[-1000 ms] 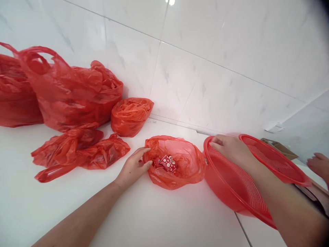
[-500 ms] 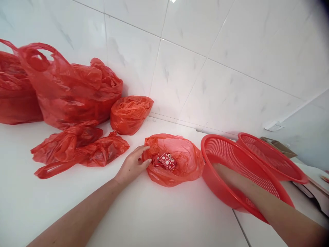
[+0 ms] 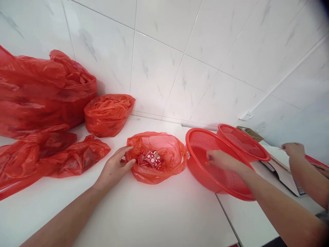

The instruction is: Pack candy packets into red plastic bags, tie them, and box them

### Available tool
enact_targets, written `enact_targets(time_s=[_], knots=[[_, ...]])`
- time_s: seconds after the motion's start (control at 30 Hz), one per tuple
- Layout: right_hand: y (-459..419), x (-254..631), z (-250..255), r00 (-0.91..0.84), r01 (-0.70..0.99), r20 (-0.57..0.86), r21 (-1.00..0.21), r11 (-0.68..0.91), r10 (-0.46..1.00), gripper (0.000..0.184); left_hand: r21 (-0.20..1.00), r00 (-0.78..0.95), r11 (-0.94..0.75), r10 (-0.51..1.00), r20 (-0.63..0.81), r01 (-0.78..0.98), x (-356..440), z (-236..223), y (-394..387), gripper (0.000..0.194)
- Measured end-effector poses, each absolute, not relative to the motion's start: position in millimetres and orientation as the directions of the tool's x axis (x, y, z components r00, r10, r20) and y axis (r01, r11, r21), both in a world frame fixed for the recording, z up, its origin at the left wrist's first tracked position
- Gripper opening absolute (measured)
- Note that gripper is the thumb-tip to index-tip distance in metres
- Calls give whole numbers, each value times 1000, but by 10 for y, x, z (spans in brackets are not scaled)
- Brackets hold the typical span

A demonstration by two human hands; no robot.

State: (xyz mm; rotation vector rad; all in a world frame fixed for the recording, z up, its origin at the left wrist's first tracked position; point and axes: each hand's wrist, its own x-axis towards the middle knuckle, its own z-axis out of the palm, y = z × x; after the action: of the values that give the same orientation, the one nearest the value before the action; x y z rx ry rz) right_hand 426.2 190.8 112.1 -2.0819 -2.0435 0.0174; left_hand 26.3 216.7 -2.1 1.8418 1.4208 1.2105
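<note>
An open red plastic bag [image 3: 177, 164] sits on the white table with several small red printed packets [image 3: 153, 159] inside. My left hand [image 3: 114, 168] is at its left side, thumb and fingers curled over the rim and gripping it. To the right of the bag stands a red perforated plastic basket [image 3: 199, 175]. My right hand [image 3: 219, 160] is inside that basket, above its bottom, with the fingers closed together. Something tiny and orange shows at the fingertips, too small and blurred to name.
Filled red plastic bags [image 3: 46, 92] and a smaller bundled one [image 3: 109, 115] stand along the tiled wall at left. Knotted bags [image 3: 84, 154] lie before them. A second red basket [image 3: 244, 142] is behind mine. At far right, another person's hand [image 3: 295, 150] is over papers.
My right hand has risen into sight from deep in the basket, its fingers closed. My left hand stays at the bag's rim. The view has turned right, showing another person's hands.
</note>
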Motion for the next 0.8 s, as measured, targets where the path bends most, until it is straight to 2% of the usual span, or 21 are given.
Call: enact_targets(time_s=[0.07,0.2,0.3,0.37,0.57,0.7,0.8], knots=[[1982,4120,1303,22,983,45,-181,-14,999,23,817,43,-316,940,338,483,264,-14,2157,45],[2032,3685,1603,-21,970,201,-232,69,979,19,819,39,-317,939,340,478,261,-17,2155,44],[2018,3326,1653,-98,957,236,-243,157,967,15,821,45,-324,938,345,471,257,-32,2159,44],[2011,3121,1624,-161,954,233,-213,212,959,14,820,48,-324,938,344,471,253,-38,2157,45],[1871,2889,1443,-266,953,223,-83,290,938,26,829,50,-315,943,330,462,247,4,2136,45],[1613,3069,1182,-203,979,259,38,200,944,46,831,39,-302,946,322,468,249,22,2142,44],[1364,3301,957,-100,989,161,122,81,982,56,828,48,-308,945,324,470,247,8,2155,45]])
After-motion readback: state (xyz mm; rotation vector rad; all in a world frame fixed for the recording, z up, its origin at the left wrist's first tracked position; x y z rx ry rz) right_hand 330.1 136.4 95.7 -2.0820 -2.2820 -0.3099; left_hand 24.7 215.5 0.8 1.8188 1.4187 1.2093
